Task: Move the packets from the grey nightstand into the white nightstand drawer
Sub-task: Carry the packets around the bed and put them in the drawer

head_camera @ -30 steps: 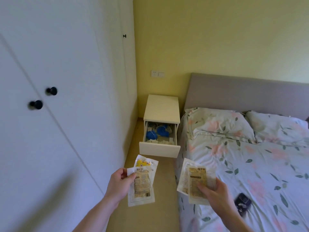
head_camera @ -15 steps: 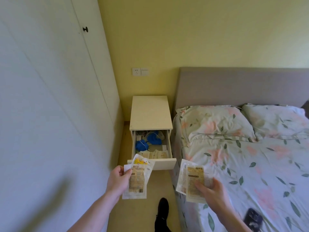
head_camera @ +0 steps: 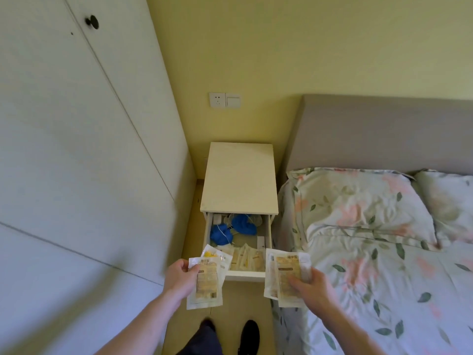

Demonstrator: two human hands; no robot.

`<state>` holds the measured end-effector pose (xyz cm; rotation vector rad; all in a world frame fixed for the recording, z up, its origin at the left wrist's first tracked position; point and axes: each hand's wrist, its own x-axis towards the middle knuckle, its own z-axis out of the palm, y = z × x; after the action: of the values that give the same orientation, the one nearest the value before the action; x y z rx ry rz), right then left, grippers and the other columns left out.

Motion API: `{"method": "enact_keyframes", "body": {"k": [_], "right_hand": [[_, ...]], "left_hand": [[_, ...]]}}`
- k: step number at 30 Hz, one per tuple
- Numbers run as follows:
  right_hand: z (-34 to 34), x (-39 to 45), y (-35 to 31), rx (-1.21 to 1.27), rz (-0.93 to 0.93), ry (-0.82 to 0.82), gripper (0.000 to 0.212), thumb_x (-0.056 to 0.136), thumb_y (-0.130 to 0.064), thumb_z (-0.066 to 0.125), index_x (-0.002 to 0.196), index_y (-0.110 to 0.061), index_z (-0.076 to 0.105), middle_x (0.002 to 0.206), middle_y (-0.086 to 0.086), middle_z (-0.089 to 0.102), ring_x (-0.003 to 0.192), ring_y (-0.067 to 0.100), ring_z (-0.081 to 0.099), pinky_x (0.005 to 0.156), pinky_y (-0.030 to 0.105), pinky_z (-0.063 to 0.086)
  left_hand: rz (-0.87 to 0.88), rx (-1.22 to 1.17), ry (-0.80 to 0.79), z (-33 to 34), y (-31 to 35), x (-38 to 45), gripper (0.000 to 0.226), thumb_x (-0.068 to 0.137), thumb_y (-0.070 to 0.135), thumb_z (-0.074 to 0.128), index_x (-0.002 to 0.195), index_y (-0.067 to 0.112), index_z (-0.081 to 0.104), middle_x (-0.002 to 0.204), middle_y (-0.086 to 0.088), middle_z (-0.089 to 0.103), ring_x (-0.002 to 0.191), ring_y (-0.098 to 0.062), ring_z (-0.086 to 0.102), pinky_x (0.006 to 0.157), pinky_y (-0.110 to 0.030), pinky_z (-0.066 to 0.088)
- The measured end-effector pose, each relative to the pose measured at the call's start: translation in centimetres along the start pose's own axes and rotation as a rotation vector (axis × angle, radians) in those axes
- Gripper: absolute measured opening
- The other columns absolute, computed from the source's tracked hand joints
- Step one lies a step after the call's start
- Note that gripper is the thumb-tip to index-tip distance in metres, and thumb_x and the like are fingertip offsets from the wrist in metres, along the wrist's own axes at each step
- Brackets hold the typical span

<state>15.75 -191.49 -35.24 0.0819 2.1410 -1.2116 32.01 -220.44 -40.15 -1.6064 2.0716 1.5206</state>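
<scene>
The white nightstand stands between the wardrobe and the bed, its drawer pulled open. Inside lie blue fabric items at the back and several pale packets at the front. My left hand grips a few clear packets with yellow-brown labels just left of the drawer's front. My right hand holds another small stack of the same packets just right of the drawer front, over the bed's edge. The grey nightstand is out of view.
A white wardrobe with a black knob fills the left side. The bed with floral bedding, two pillows and a grey headboard lies on the right. A wall socket and switch sit above the nightstand. My feet stand in the narrow floor gap.
I have walked closer to the white nightstand; the open drawer now lies right in front of both hands. Both hands still grip their packets.
</scene>
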Motion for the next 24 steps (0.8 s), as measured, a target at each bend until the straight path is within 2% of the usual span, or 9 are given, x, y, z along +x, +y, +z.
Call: {"method": "enact_keyframes", "body": {"k": [5,8,10,13,15,18,20,22,24], "right_hand": [[1.5,4.6,-1.4,-0.051,0.101,-0.006,0.015,0.088,-0.017,0.080,0.102,-0.019,0.074,0.087,-0.005,0.080,0.076,0.012,0.077,0.065,0.029,0.061],[2.5,6.8,-2.1,-0.058,0.160,0.020,0.019,0.088,-0.015,0.079,0.106,-0.018,0.074,0.086,-0.006,0.079,0.073,0.007,0.075,0.057,0.018,0.055],[3.4,8.7,-2.1,-0.062,0.194,0.033,0.021,0.087,-0.016,0.080,0.108,-0.017,0.074,0.089,-0.007,0.079,0.075,0.006,0.075,0.055,0.015,0.053],[5.0,12.5,-1.3,-0.094,0.230,0.049,0.033,0.084,-0.022,0.083,0.116,-0.018,0.075,0.102,-0.004,0.078,0.088,0.010,0.075,0.064,0.018,0.057],[6.3,14.9,-0.7,-0.134,0.239,0.040,0.026,0.083,-0.028,0.083,0.108,-0.028,0.076,0.119,0.000,0.073,0.098,0.015,0.073,0.076,0.025,0.060],[8.5,18.9,0.3,-0.157,0.273,0.022,0.020,0.085,-0.029,0.081,0.104,-0.029,0.076,0.116,-0.001,0.074,0.096,0.014,0.073,0.083,0.033,0.062],[10.1,21.9,1.0,-0.174,0.290,0.019,0.019,0.088,-0.025,0.079,0.106,-0.027,0.074,0.104,-0.005,0.077,0.088,0.010,0.073,0.073,0.027,0.062],[11.3,24.8,1.8,-0.182,0.296,0.029,0.017,0.090,-0.021,0.077,0.106,-0.023,0.074,0.092,-0.011,0.075,0.082,0.005,0.070,0.058,0.011,0.052],[12.3,27.5,2.5,-0.201,0.307,0.035,0.007,0.094,-0.019,0.072,0.100,-0.020,0.070,0.085,-0.013,0.069,0.075,-0.002,0.061,0.049,0.002,0.041]], "left_hand": [[-0.072,0.044,-0.044,1.5,1.7,6.1,0.010,0.101,0.027,0.062,0.105,0.018,0.062,0.103,-0.001,0.069,0.091,-0.017,0.067,0.063,-0.026,0.051],[-0.087,0.103,-0.089,2.2,2.4,10.4,0.010,0.100,0.029,0.063,0.105,0.020,0.061,0.102,0.001,0.069,0.091,-0.017,0.067,0.071,-0.028,0.055],[-0.089,0.159,-0.111,3.0,2.7,13.6,0.010,0.100,0.030,0.062,0.103,0.021,0.061,0.101,0.002,0.068,0.091,-0.015,0.066,0.069,-0.026,0.053],[-0.095,0.226,-0.136,4.5,2.7,18.8,0.008,0.101,0.027,0.060,0.099,0.020,0.059,0.099,0.001,0.067,0.087,-0.015,0.064,0.061,-0.022,0.047],[-0.113,0.263,-0.137,5.7,2.0,22.1,0.008,0.101,0.025,0.059,0.095,0.020,0.059,0.095,0.000,0.067,0.085,-0.016,0.065,0.064,-0.025,0.050],[-0.126,0.318,-0.160,8.0,0.3,26.3,0.008,0.101,0.024,0.058,0.094,0.020,0.058,0.093,0.001,0.067,0.080,-0.015,0.065,0.063,-0.026,0.051],[-0.121,0.339,-0.169,9.9,-1.0,28.9,0.006,0.102,0.025,0.058,0.097,0.021,0.058,0.097,0.001,0.067,0.082,-0.015,0.063,0.063,-0.025,0.048],[-0.108,0.369,-0.182,12.1,-2.5,31.3,0.005,0.102,0.027,0.057,0.104,0.023,0.059,0.102,0.003,0.067,0.090,-0.016,0.063,0.070,-0.026,0.050],[-0.083,0.405,-0.197,14.0,-3.7,33.5,0.005,0.103,0.028,0.055,0.107,0.024,0.058,0.105,0.003,0.067,0.094,-0.018,0.063,0.076,-0.029,0.052]]}}
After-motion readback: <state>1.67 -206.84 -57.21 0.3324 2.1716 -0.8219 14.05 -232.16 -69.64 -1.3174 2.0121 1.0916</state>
